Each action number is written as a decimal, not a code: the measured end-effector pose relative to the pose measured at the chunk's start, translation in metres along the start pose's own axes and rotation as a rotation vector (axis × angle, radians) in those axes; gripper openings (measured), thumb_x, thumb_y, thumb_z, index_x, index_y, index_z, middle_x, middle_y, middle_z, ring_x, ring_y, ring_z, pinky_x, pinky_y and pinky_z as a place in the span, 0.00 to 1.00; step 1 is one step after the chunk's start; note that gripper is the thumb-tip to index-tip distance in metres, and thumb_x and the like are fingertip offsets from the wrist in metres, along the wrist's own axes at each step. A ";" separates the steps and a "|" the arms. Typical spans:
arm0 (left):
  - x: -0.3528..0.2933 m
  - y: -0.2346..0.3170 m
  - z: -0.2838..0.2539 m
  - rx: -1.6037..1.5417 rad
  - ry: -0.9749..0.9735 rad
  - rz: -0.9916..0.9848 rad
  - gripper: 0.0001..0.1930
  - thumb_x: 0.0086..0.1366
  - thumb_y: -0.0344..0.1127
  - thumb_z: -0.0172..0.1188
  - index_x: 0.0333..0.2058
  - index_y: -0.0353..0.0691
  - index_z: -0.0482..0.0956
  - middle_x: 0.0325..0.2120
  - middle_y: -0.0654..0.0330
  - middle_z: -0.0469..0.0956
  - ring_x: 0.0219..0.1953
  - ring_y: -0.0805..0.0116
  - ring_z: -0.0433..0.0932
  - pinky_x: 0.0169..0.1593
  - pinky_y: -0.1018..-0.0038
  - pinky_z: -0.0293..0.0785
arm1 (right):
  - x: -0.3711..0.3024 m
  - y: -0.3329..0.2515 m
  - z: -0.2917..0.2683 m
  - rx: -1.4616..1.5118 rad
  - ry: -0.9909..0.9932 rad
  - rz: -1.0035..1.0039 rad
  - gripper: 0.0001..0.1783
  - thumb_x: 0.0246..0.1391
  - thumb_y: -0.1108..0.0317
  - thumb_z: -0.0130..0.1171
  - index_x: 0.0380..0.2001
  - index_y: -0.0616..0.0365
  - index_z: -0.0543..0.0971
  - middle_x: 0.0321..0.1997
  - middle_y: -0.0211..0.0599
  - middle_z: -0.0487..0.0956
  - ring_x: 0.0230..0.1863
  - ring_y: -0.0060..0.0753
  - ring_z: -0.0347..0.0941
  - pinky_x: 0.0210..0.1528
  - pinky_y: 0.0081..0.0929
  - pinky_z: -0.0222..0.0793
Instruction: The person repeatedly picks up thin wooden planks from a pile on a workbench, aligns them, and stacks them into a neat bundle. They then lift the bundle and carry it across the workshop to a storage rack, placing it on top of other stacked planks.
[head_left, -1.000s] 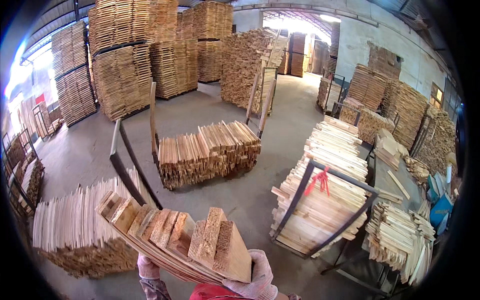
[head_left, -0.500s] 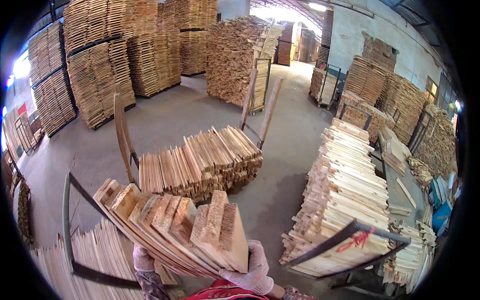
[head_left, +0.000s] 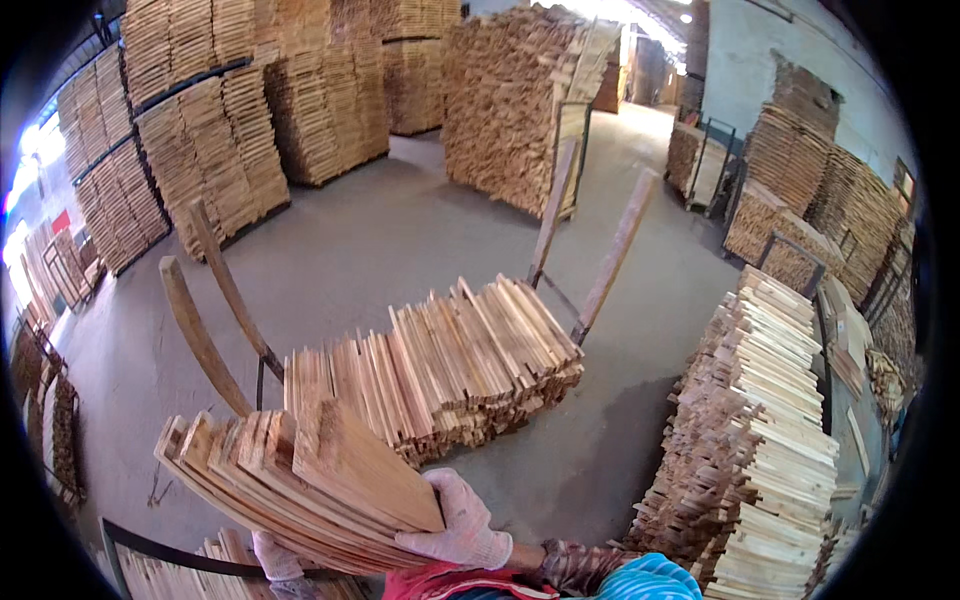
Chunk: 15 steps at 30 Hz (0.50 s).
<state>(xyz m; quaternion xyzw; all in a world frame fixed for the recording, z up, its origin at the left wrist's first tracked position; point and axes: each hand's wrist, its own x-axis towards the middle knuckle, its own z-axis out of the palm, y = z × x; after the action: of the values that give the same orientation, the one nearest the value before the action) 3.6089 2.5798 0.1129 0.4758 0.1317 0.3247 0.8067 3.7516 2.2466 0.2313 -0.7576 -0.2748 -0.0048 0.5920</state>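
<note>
A thick bundle of wooden boards [head_left: 365, 462] lies tilted between my hands, the boards pressed side by side with their rough ends facing away from me. My right hand [head_left: 458, 518], in a pale work glove, is closed round the bundle's near right corner. My left hand [head_left: 277, 555], gloved too, grips it from the lower left, and its fingers are mostly hidden by the boards. Just beyond the bundle is a low pile of boards [head_left: 440, 365] standing close together on edge. The bundle overlaps this pile's near left part in the view.
Curved wooden posts [head_left: 205, 335] rise at the pile's left and straight posts [head_left: 618, 250] at its right. A long stack of pale boards [head_left: 775, 430] runs along the right. A dark metal frame [head_left: 180, 560] crosses at lower left. Tall lumber stacks [head_left: 205, 150] stand behind.
The bundle has swung lower and to the left, and its boards now lean more. The board pile appears nearer, and the whole view has shifted. Both hands still hold the boards.
</note>
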 end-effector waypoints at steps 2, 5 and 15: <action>0.024 -0.012 0.015 -0.005 0.032 -0.043 0.31 0.68 0.51 0.58 0.61 0.34 0.69 0.53 0.50 0.78 0.54 0.52 0.78 0.56 0.57 0.78 | 0.034 0.020 0.003 -0.001 -0.021 0.039 0.39 0.36 0.54 0.80 0.50 0.57 0.72 0.46 0.41 0.75 0.49 0.42 0.74 0.54 0.34 0.70; 0.074 -0.031 0.036 0.009 0.083 -0.128 0.31 0.68 0.51 0.58 0.61 0.34 0.69 0.53 0.50 0.78 0.54 0.52 0.78 0.56 0.57 0.78 | 0.081 0.044 0.018 -0.016 -0.062 0.148 0.40 0.37 0.53 0.79 0.51 0.56 0.72 0.46 0.41 0.75 0.50 0.44 0.74 0.55 0.35 0.70; 0.239 -0.070 0.033 0.097 0.082 -0.354 0.31 0.69 0.50 0.58 0.62 0.34 0.68 0.54 0.49 0.77 0.54 0.53 0.78 0.57 0.57 0.78 | 0.238 0.147 0.077 -0.058 -0.072 0.307 0.44 0.37 0.48 0.78 0.53 0.60 0.69 0.48 0.53 0.74 0.51 0.55 0.72 0.54 0.45 0.69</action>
<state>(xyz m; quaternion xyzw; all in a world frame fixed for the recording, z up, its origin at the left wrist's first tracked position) 3.8341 2.6888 0.0934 0.4699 0.2615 0.1900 0.8214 3.9906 2.3918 0.1561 -0.8072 -0.1764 0.1048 0.5534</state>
